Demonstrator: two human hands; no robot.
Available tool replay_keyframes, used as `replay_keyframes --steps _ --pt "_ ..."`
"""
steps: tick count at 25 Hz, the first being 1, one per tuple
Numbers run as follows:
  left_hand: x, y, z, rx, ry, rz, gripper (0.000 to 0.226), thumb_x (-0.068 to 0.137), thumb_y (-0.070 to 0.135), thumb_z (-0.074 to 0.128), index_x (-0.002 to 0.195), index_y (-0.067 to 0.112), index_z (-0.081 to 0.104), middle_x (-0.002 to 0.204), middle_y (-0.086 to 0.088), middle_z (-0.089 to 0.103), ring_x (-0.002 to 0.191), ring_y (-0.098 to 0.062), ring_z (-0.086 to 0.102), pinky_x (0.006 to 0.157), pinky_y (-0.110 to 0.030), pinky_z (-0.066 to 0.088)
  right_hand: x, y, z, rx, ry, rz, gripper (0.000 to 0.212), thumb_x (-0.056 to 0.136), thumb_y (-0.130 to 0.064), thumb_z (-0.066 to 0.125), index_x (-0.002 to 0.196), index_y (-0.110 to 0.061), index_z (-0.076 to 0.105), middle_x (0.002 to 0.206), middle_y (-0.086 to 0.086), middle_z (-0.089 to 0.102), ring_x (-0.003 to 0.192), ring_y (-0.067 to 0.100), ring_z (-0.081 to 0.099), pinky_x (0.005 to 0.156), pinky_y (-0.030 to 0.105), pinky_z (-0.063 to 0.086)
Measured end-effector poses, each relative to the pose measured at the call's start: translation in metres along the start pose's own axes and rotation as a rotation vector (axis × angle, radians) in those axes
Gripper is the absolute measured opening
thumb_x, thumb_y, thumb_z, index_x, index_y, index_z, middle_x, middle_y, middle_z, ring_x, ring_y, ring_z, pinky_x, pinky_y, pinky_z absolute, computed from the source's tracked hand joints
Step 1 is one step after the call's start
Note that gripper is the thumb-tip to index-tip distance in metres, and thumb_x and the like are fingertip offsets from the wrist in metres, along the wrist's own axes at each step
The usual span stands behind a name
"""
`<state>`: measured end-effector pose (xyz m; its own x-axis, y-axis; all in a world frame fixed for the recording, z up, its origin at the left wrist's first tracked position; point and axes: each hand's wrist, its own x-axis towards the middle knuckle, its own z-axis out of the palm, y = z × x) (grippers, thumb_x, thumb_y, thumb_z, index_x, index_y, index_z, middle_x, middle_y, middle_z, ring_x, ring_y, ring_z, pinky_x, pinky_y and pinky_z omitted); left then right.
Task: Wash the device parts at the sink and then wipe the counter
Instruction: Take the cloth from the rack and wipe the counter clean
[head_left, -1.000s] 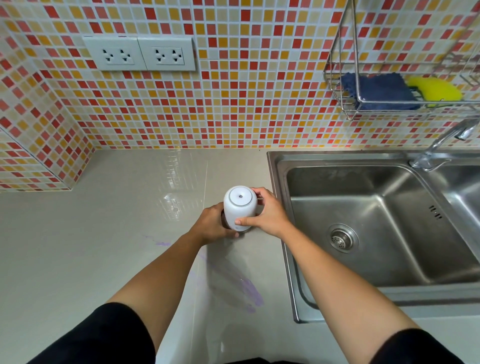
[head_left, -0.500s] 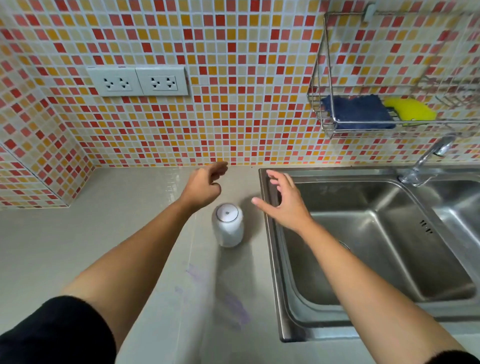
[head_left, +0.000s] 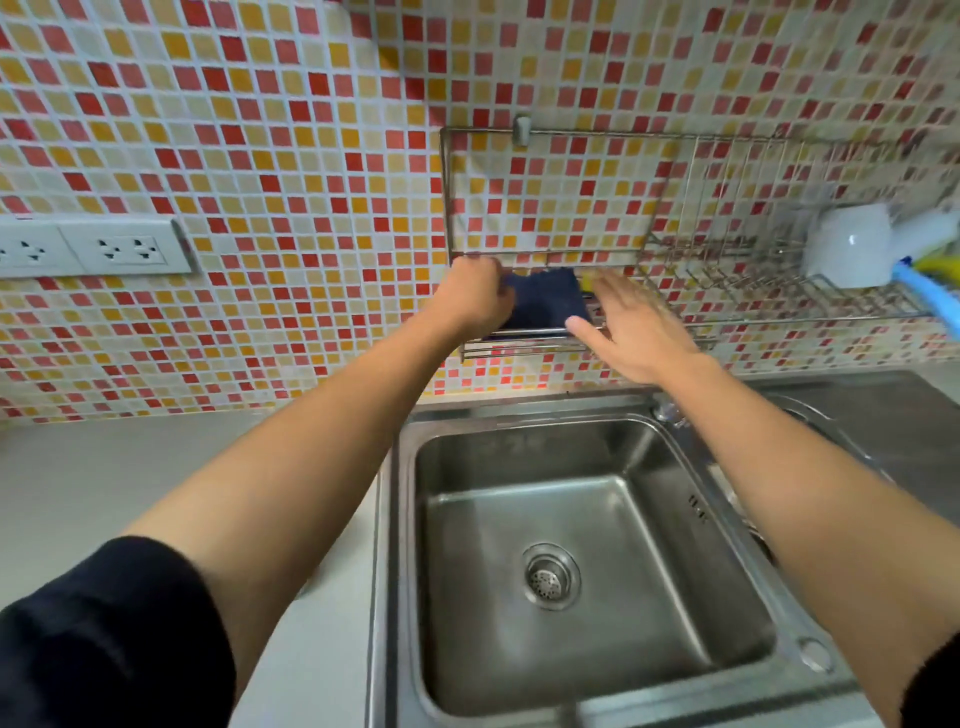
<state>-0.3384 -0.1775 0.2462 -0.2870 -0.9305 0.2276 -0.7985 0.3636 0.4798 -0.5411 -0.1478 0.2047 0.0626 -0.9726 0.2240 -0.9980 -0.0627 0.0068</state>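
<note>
A dark blue cloth (head_left: 545, 304) lies in the wire wall rack (head_left: 550, 249) above the steel sink (head_left: 587, 566). My left hand (head_left: 475, 296) reaches into the rack, its fingers curled on the cloth's left edge. Spread flat, my right hand (head_left: 631, 327) hovers in front of the rack just right of the cloth, covering most of a yellow sponge (head_left: 587, 280). The white device is out of view, hidden below my left arm or outside the picture.
A white cup (head_left: 852, 249) and blue and yellow items (head_left: 930, 280) sit at the right end of the rack. Wall sockets (head_left: 98, 252) are at the left. The grey counter (head_left: 104, 483) runs left of the sink, a drainboard (head_left: 883, 415) to the right.
Both hands let go of the white device on the counter and rose to the wall rack. My left hand now grips the blue cloth. The view swung right and up.
</note>
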Motion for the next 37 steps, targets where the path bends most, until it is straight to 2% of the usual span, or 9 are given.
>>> replay_keyframes --steps 5,8,13,20,24,27,30,34,37 --pt "0.044 0.003 0.04 0.257 -0.106 -0.239 0.038 0.101 0.025 0.037 0.128 0.001 0.05 0.125 -0.017 0.057 0.112 -0.031 0.056 0.085 -0.032 0.046 0.01 0.006 0.002 -0.015 -0.045 -0.066 0.084 0.087 -0.069 0.019 0.148 -0.012 0.014 0.157 0.006 0.013 0.144 0.019 0.01 0.116 0.038 0.009" --pt "0.055 0.002 0.045 0.145 -0.135 -0.393 0.046 0.095 0.037 0.046 0.127 0.004 0.052 0.118 -0.016 0.06 0.1 -0.029 0.058 0.074 -0.032 0.043 0.01 0.01 0.005 -0.008 -0.018 -0.085 0.084 0.088 -0.069 0.02 0.148 -0.012 0.015 0.157 0.005 0.013 0.144 0.017 0.009 0.116 0.036 0.008" --pt "0.069 0.007 0.044 -0.327 -0.083 -0.579 0.045 0.087 0.023 0.061 0.126 0.003 0.052 0.117 -0.013 0.059 0.112 -0.029 0.057 0.087 -0.034 0.046 0.01 0.01 0.007 0.018 0.015 -0.101 0.083 0.088 -0.068 0.021 0.148 -0.011 0.014 0.157 0.004 0.013 0.144 0.016 0.008 0.116 0.036 0.007" --pt "0.058 0.023 0.021 -1.033 0.121 -0.38 0.014 0.092 0.005 0.037 0.101 0.005 0.048 0.081 -0.01 0.053 0.069 -0.021 0.054 0.052 -0.022 0.043 0.009 0.009 0.007 -0.001 0.026 -0.084 0.085 0.088 -0.07 0.015 0.149 -0.011 0.007 0.158 0.006 0.005 0.145 0.019 0.003 0.117 0.04 0.002" --pt "0.026 0.028 -0.038 -1.228 0.222 -0.243 0.022 0.087 -0.002 0.038 0.105 0.006 0.047 0.087 -0.009 0.058 0.078 -0.02 0.06 0.056 -0.026 0.051 -0.01 -0.015 0.014 0.093 0.27 -0.142 0.074 0.093 -0.058 0.025 0.148 -0.011 0.009 0.158 0.007 0.005 0.145 0.019 0.0 0.115 0.037 -0.004" --pt "-0.017 0.003 -0.085 -1.27 0.214 -0.246 0.008 0.077 0.007 0.049 0.082 0.01 0.054 0.067 -0.002 0.056 0.06 -0.016 0.058 0.052 -0.02 0.044 -0.043 -0.062 0.035 0.191 0.379 -0.264 0.068 0.094 -0.048 0.032 0.148 -0.011 0.014 0.157 0.007 0.008 0.144 0.016 -0.002 0.115 0.032 -0.009" --pt "-0.076 -0.048 -0.12 -1.245 0.169 -0.214 0.011 0.089 0.016 0.049 0.084 0.015 0.059 0.073 0.002 0.064 0.07 -0.014 0.064 0.063 -0.022 0.049 -0.08 -0.127 0.077 0.306 0.273 -0.397 0.066 0.091 -0.046 0.034 0.146 -0.01 0.023 0.155 0.008 0.018 0.143 0.017 0.008 0.116 0.034 -0.002" --pt "-0.164 -0.136 -0.133 -1.037 0.174 -0.431 0.016 0.098 0.024 0.045 0.105 0.018 0.058 0.086 0.005 0.072 0.081 -0.009 0.069 0.069 -0.022 0.054 -0.132 -0.214 0.14 0.362 0.027 -0.454 0.067 0.09 -0.048 0.028 0.144 -0.009 0.028 0.154 0.008 0.023 0.142 0.022 0.019 0.116 0.039 0.01" --pt "-0.234 -0.208 -0.129 -0.822 0.094 -0.559 0.02 0.099 0.016 0.043 0.106 0.026 0.059 0.093 0.012 0.071 0.096 -0.01 0.064 0.078 -0.023 0.051 -0.176 -0.256 0.173 0.461 -0.206 -0.41 0.076 0.083 -0.051 0.009 0.147 -0.011 0.018 0.157 0.007 0.011 0.144 0.02 0.008 0.115 0.035 0.003"
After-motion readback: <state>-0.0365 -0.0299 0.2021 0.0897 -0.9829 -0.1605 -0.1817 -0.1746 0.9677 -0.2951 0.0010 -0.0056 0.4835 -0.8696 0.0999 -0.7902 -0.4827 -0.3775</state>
